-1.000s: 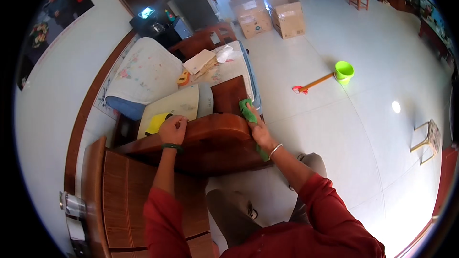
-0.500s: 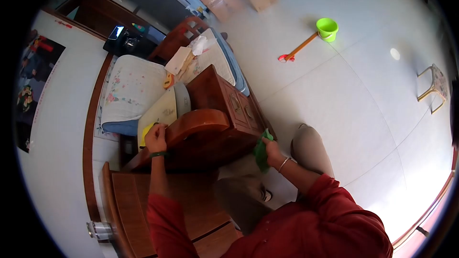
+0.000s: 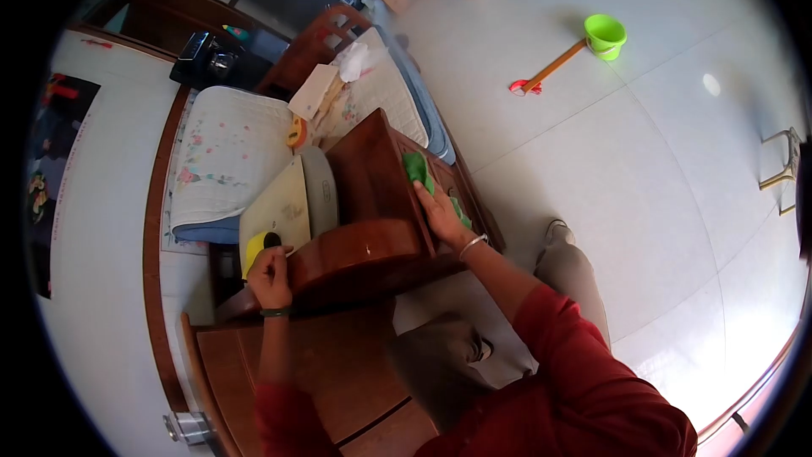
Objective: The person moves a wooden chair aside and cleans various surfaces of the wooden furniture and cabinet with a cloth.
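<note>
My right hand (image 3: 441, 217) presses a green cloth (image 3: 415, 167) against the drawer front of a dark red wooden cabinet (image 3: 364, 156). Parts of the cloth show on both sides of my fingers. Curled closed, my left hand (image 3: 270, 281) is beside the curved wooden armrest (image 3: 359, 247). Just behind its fingers is a yellow object (image 3: 253, 254) with a black part; whether the hand grips it I cannot tell. A grey and beige flat-topped box (image 3: 320, 195) stands on the far side of the armrest.
A padded seat with a floral cover (image 3: 224, 140) lies beyond the box, with a white box (image 3: 314, 91) on it. On the tiled floor are a green bucket (image 3: 606, 37), a wooden-handled tool (image 3: 554, 66) and a stool (image 3: 782, 171). Wooden seating (image 3: 313, 372) is below my arms.
My right hand has moved forward with the green cloth, from beside the cabinet onto its drawer front. My left hand stays near the armrest, and the yellow object's black part now shows. The view has shifted slightly.
</note>
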`<state>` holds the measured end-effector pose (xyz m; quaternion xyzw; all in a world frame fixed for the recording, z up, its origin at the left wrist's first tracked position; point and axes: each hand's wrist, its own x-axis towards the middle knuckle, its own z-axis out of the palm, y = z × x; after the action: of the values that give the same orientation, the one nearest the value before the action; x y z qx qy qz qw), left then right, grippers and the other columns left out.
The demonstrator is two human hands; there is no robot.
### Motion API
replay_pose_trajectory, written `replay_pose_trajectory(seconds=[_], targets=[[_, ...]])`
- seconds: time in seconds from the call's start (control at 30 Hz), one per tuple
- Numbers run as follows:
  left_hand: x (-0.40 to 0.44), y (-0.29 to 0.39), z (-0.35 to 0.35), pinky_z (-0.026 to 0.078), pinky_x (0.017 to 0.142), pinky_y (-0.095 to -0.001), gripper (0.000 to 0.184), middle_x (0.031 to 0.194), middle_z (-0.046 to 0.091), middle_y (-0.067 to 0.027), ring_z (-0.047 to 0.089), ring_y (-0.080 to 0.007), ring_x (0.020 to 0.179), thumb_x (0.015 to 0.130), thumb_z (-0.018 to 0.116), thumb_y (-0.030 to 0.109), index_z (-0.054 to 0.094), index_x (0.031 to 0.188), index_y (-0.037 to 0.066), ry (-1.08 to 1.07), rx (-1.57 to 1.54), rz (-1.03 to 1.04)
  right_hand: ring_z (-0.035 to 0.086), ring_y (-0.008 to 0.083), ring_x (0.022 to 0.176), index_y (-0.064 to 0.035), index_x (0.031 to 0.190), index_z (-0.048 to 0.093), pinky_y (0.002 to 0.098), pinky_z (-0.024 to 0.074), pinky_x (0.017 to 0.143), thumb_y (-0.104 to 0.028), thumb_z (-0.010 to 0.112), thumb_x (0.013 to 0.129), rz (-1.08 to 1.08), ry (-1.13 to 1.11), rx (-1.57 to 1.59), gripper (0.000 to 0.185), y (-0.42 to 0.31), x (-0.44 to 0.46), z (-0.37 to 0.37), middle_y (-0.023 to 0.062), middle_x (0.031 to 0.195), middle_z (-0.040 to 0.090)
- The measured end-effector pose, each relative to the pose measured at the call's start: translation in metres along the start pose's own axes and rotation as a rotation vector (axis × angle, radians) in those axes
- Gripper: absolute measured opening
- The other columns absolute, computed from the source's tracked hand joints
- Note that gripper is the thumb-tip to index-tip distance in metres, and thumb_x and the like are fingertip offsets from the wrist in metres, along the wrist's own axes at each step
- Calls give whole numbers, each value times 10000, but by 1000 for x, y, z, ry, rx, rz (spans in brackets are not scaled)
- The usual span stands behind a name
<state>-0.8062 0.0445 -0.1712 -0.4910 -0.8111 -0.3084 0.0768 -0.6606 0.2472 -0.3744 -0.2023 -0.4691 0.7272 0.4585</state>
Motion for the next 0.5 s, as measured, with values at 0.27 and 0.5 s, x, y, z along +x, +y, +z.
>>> replay_pose_trajectory(seconds=[0.27,0.5], targets=[[0,4,1,419,642,-247,183,725,613,-85,555,-133,677,889,526,96,640,821,-29,10,17,-16,539,392,985,20,1073,560,448,413,847,-231,457,904,-389,122,-593,319,19,55,1,281,1038,570],[1,6,0,417,654,-243,179,740,610,-81,554,-137,696,890,515,87,634,832,-34,-23,51,-3,541,293,1017,72,1090,539,360,407,874,-378,441,923,272,427,900,489,-14,133,-24,196,1134,579]])
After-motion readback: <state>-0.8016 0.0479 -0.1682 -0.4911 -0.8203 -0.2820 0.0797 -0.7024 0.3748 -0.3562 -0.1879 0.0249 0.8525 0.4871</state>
